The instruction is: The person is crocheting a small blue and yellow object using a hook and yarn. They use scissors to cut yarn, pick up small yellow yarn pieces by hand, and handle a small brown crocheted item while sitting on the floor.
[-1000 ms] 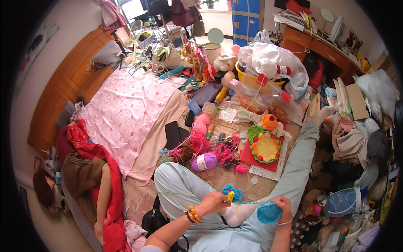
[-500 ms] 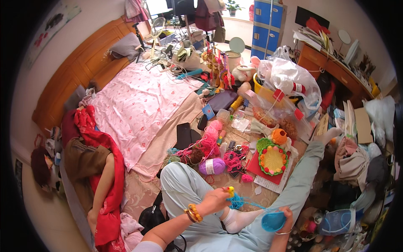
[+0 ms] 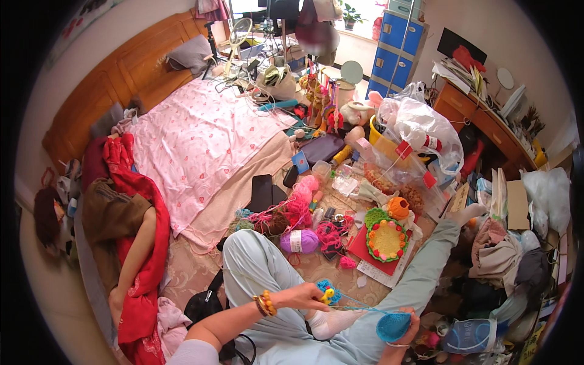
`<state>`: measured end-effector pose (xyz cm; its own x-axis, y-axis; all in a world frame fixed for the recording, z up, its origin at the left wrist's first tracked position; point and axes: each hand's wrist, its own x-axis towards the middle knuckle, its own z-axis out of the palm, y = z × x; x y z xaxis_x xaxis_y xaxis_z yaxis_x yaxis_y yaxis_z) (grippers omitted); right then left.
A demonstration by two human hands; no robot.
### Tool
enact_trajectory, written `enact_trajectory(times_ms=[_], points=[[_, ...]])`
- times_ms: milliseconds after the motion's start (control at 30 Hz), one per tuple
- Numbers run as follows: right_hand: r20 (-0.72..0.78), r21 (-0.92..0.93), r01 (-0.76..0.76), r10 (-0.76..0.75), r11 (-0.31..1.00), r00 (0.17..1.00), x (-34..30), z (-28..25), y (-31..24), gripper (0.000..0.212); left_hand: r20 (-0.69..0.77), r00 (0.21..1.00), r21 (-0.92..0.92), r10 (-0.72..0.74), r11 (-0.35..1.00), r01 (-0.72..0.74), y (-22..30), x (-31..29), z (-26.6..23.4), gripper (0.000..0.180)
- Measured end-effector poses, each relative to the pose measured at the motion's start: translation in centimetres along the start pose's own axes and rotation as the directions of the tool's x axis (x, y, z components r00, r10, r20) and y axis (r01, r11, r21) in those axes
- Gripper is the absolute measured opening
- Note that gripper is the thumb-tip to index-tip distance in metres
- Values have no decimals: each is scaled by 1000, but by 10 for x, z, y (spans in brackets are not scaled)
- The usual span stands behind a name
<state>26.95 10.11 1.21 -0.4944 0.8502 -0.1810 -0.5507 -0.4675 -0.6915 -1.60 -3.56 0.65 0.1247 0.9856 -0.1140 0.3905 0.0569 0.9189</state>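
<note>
My left hand [image 3: 303, 296], with a beaded bracelet at its wrist, is pinched around a small yellow duck-shaped piece [image 3: 329, 294] in front of my bent knee. Blue yarn [image 3: 323, 285] bunches just beside it. From there, thin blue strands stretch across to a blue crocheted piece [image 3: 392, 328], rounded and cup-like. My right hand [image 3: 412, 327] has its fingers closed around the outer edge of that piece, above my thigh. Whether a hook is in either hand is too small to make out.
A purple yarn ball [image 3: 299, 241] and tangled pink yarn [image 3: 300, 210] lie beyond my knee. A green-rimmed crocheted piece [image 3: 388, 239] rests on a red folder [image 3: 368, 253]. Another person's bare limb [image 3: 135, 252] lies at left on red cloth [image 3: 152, 307]. Bags and clothes crowd the right.
My left hand has moved slightly, and the yellow piece shows more fully. The blue strands look straighter between the hands. The whole view has shifted a little.
</note>
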Motion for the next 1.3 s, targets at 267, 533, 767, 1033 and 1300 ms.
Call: enact_trajectory(times_ms=[267, 533, 767, 1033, 1300], points=[[-164, -51, -49, 40, 998, 986, 7, -3, 23, 22, -193, 911, -659, -364, 736, 154, 10, -51, -69, 18], [-169, -155, -264, 238, 952, 956, 13, 12, 63, 18, -551, 654, -819, -518, 486, -305, -11, -117, -120, 29], [-6, -73, -461, 462, 884, 887, 12, 22, 85, 13, -681, 418, -726, -601, 630, -276, -57, -173, -137, 28], [256, -651, -171, 426, 739, 868, 3, 28, 88, 7, -865, 483, 501, 133, 245, 830, -10, -168, -122, 30], [265, -677, -95, 362, 730, 894, 2, 34, 76, 7, -272, 952, 433, -141, 865, 252, -7, -73, -33, 25]])
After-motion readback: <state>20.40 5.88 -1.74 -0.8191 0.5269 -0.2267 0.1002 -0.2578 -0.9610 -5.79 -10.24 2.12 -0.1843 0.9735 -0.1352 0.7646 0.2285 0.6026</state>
